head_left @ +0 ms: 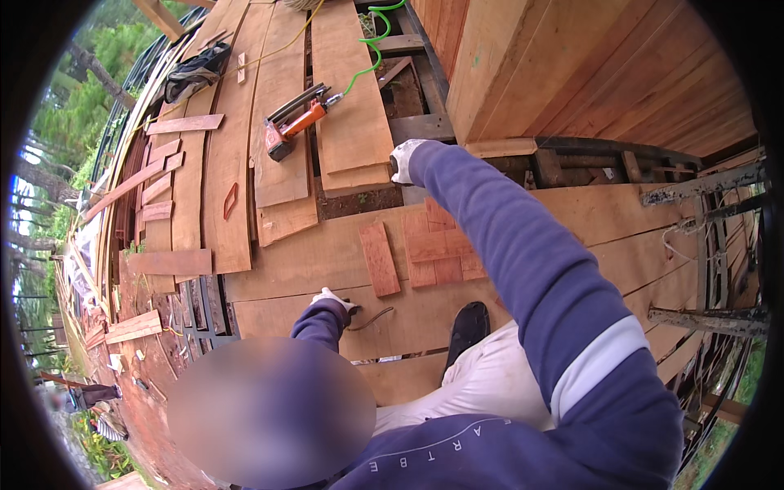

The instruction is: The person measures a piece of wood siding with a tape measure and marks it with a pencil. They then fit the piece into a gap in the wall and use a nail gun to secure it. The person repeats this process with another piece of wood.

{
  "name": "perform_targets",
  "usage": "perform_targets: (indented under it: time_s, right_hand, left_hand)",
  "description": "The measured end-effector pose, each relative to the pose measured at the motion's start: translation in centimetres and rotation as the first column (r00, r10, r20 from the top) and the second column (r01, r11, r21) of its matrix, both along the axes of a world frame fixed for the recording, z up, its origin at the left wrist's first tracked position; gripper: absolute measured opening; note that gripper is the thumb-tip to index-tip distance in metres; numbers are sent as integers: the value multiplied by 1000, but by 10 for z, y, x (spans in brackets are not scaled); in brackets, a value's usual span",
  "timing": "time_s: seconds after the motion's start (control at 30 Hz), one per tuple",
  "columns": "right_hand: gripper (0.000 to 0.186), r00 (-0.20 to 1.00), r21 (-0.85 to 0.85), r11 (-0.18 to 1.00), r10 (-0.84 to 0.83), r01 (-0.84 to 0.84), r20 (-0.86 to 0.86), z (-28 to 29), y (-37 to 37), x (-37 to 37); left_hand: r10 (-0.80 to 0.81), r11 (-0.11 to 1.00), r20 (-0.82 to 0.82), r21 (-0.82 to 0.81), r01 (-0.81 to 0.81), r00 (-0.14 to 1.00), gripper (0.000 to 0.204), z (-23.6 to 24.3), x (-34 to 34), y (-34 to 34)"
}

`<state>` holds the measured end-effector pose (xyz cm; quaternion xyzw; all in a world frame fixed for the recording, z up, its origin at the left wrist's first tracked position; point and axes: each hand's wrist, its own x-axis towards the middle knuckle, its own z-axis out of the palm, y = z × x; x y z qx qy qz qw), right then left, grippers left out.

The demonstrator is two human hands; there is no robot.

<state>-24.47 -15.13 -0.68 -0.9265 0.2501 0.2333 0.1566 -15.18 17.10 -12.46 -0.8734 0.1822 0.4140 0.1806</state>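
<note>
My right hand (404,161), in a white glove with dark fingers, is closed at the near right corner of a wide wooden plank (351,98). Its fingertips are mostly hidden at the board's edge. Lower and to the left, my left hand (336,302), gloved alike, is low over the plank floor (286,314) with its fingers curled. A thin curved brown strip (371,319) shows beside those fingers; whether they hold it is unclear. Between my hands lie a reddish board piece (380,259) and several overlapping short reddish boards (441,245).
An orange nail gun (298,128) lies on the planks, joined to a coiled green air hose (372,61). Gaps open between planks, with a dark gap (359,202) below my right hand. A wooden wall (572,73) rises at right. Dark metal bars (702,184) jut in from the far right.
</note>
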Motion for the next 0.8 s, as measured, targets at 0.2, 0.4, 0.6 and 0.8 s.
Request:
perform_targets:
  time_s: [0.2,0.4,0.6,0.8]
  right_hand:
    - [59,968,437,899,-94,-19,234,-9,10,20]
    - [68,820,537,841,-261,-65,509,41,56,61]
    - [73,767,573,765,-168,-294,619,47,96,77]
    - [94,829,436,892,-149,-123,539,48,128,80]
  left_hand:
    - [278,488,-767,-405,-773,578,31,58,54,-71]
    - [-43,400,-593,-748,-530,804,43,176,106,-103]
    - [217,475,-656,-576,-665,723,63,176,102,-66]
    - [224,335,-820,-443,-832,527,53,154,116,-65]
